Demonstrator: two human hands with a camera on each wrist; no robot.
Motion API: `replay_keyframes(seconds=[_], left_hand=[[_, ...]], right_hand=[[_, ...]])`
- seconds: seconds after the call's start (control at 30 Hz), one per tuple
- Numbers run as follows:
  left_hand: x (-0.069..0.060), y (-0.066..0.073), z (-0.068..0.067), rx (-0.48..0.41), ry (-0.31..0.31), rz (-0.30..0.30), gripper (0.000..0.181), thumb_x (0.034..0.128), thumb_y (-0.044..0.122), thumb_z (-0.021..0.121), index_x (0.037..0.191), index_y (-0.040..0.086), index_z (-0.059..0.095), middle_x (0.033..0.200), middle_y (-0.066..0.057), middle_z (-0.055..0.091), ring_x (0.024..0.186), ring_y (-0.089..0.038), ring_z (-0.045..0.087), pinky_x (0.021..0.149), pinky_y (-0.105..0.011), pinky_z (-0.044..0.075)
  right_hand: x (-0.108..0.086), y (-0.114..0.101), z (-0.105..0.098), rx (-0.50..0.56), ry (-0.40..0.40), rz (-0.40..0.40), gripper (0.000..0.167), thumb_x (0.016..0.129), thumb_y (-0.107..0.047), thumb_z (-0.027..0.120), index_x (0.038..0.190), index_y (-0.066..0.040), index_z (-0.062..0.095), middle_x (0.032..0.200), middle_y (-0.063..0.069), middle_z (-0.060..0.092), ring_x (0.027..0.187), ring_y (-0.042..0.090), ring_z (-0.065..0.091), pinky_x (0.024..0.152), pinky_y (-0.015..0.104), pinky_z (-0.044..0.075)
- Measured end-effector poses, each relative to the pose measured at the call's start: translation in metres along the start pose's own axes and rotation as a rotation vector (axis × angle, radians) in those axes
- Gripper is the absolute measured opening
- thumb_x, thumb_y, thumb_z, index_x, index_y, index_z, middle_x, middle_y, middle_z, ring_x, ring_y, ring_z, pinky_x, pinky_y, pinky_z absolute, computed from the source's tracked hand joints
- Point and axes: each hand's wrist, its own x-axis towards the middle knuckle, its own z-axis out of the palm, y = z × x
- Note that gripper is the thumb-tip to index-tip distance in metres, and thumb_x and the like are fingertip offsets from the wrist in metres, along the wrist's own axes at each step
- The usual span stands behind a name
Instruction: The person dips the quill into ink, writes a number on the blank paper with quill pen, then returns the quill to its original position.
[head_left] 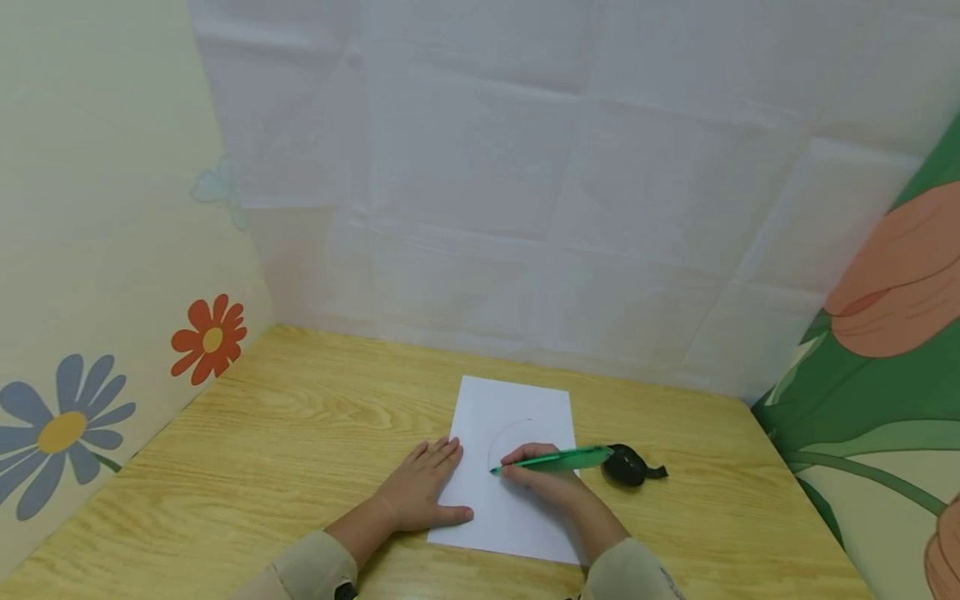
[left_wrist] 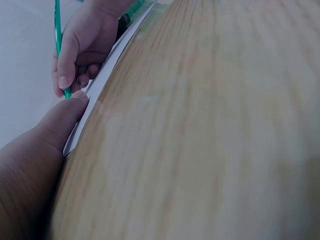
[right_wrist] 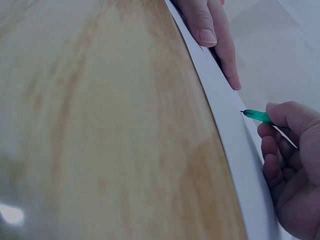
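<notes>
A white sheet of paper (head_left: 495, 517) lies on the wooden table, bearing a thin curved line (head_left: 501, 432). My right hand (head_left: 551, 483) pinches a green pen (head_left: 573, 458) between thumb and fingers, its tip touching the paper at the lower end of the curve. In the right wrist view the dark point of the pen (right_wrist: 256, 115) meets the sheet. Fingers spread, my left hand (head_left: 420, 492) rests flat over the paper's left edge, the thumb on the sheet. The left wrist view shows the left thumb (left_wrist: 62, 117) at the paper's edge, with the right hand (left_wrist: 87, 45) beyond.
A black rounded object with a short tail (head_left: 628, 467) sits on the table (head_left: 300, 450) just right of the paper; its kind is unclear. A white creased sheet (head_left: 525, 183) hangs behind the table, and flower-printed panels (head_left: 67, 275) stand at both sides.
</notes>
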Motion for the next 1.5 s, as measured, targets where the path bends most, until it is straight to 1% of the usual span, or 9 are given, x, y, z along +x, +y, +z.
replay_keyframes(seconds=[0.23, 0.37, 0.5, 0.6, 0.67, 0.83, 1.0, 1.27, 1.5], left_hand=[[-0.001, 0.001, 0.0, -0.004, 0.0, -0.005, 0.1, 0.0848, 0.072, 0.054, 0.152, 0.001, 0.03, 0.161, -0.013, 0.028, 0.151, -0.03, 0.022, 0.123, -0.052, 0.016], [0.0, 0.001, 0.0, -0.003, 0.005, -0.003, 0.1, 0.0848, 0.071, 0.054, 0.152, 0.001, 0.03, 0.161, -0.013, 0.028, 0.151, -0.03, 0.023, 0.123, -0.052, 0.016], [0.0, 0.001, 0.0, -0.003, 0.007, -0.003, 0.1, 0.0845, 0.071, 0.054, 0.152, 0.001, 0.031, 0.161, -0.013, 0.029, 0.151, -0.03, 0.023, 0.123, -0.052, 0.017], [0.001, 0.001, 0.0, -0.004, 0.007, -0.005, 0.1, 0.0844, 0.072, 0.054, 0.152, 0.001, 0.03, 0.161, -0.013, 0.028, 0.151, -0.03, 0.022, 0.123, -0.052, 0.016], [0.001, 0.001, 0.0, -0.002, 0.005, -0.005, 0.1, 0.0844, 0.072, 0.054, 0.152, 0.002, 0.03, 0.161, -0.012, 0.028, 0.151, -0.03, 0.022, 0.123, -0.052, 0.017], [0.001, 0.001, 0.001, 0.003, -0.002, -0.008, 0.101, 0.0844, 0.073, 0.053, 0.153, 0.002, 0.03, 0.162, -0.012, 0.027, 0.151, -0.03, 0.021, 0.123, -0.051, 0.016], [0.002, 0.0, 0.002, 0.011, 0.006, -0.003, 0.1, 0.0846, 0.072, 0.053, 0.152, 0.002, 0.03, 0.161, -0.012, 0.028, 0.151, -0.03, 0.022, 0.123, -0.051, 0.017], [0.002, 0.0, 0.001, 0.015, 0.008, 0.002, 0.101, 0.0844, 0.072, 0.053, 0.152, 0.001, 0.03, 0.161, -0.013, 0.028, 0.151, -0.031, 0.022, 0.123, -0.051, 0.017], [0.001, 0.001, 0.001, 0.015, -0.004, -0.003, 0.101, 0.0846, 0.073, 0.052, 0.153, 0.002, 0.03, 0.162, -0.012, 0.028, 0.151, -0.03, 0.022, 0.123, -0.051, 0.016]], right_hand=[[0.005, 0.015, -0.003, 0.0, -0.025, -0.006, 0.026, 0.086, -0.02, 0.072, 0.102, 0.001, 0.071, 0.093, 0.004, 0.073, 0.076, 0.007, 0.055, 0.07, 0.019, 0.046], [0.006, 0.018, -0.005, 0.005, -0.044, 0.001, 0.026, 0.086, -0.022, 0.073, 0.101, -0.001, 0.071, 0.09, -0.001, 0.073, 0.076, 0.007, 0.055, 0.071, 0.02, 0.046], [0.003, 0.017, -0.006, 0.005, -0.057, 0.001, 0.026, 0.087, -0.018, 0.071, 0.103, 0.003, 0.07, 0.089, -0.002, 0.072, 0.075, 0.007, 0.053, 0.069, 0.019, 0.045], [0.001, 0.017, -0.006, -0.001, -0.062, -0.013, 0.026, 0.088, -0.014, 0.069, 0.104, 0.006, 0.068, 0.091, 0.001, 0.073, 0.074, 0.007, 0.052, 0.068, 0.018, 0.044], [0.0, 0.019, -0.006, -0.002, -0.063, -0.016, 0.026, 0.088, -0.013, 0.069, 0.104, 0.007, 0.068, 0.091, 0.002, 0.073, 0.075, 0.007, 0.053, 0.068, 0.017, 0.045], [-0.002, 0.019, -0.008, 0.015, -0.072, -0.003, 0.027, 0.088, -0.017, 0.07, 0.105, 0.004, 0.069, 0.093, 0.002, 0.073, 0.077, 0.006, 0.054, 0.07, 0.017, 0.046], [-0.005, 0.017, -0.009, 0.006, -0.075, 0.004, 0.027, 0.087, -0.018, 0.071, 0.104, 0.003, 0.07, 0.093, 0.001, 0.073, 0.077, 0.006, 0.055, 0.071, 0.018, 0.046], [-0.006, 0.019, -0.011, 0.01, -0.081, 0.013, 0.027, 0.087, -0.016, 0.071, 0.104, 0.005, 0.069, 0.092, 0.002, 0.073, 0.075, 0.006, 0.054, 0.069, 0.017, 0.045], [-0.012, 0.016, -0.013, -0.004, -0.092, 0.039, 0.026, 0.087, -0.019, 0.072, 0.103, 0.001, 0.07, 0.088, -0.004, 0.072, 0.074, 0.006, 0.054, 0.07, 0.019, 0.045]])
